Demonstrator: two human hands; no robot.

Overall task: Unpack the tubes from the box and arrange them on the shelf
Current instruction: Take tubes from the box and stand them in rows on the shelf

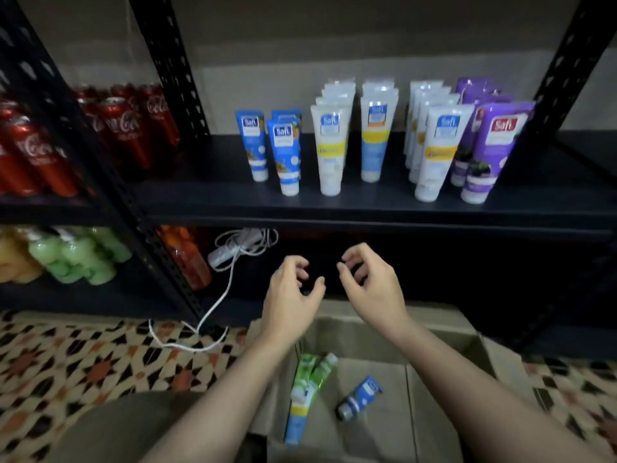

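Two bare hands hover at the centre of the frame, above an open cardboard box [444,349] at the bottom. The left hand [290,292] and the right hand [370,285] face each other, fingers loosely curled and holding nothing. Inside the box lie two green tubes [309,379] side by side, with a small blue tube [360,396] just to their right. On the dark shelf [213,192] across the middle stand rows of upright tubes, caps down: blue tubes [283,152] on the left, white tubes [334,145] in the middle, purple tubes [487,152] at the right. Red cola cans [123,128] fill the upper left. A white cable [220,295] trails down to the patterned floor [66,359].
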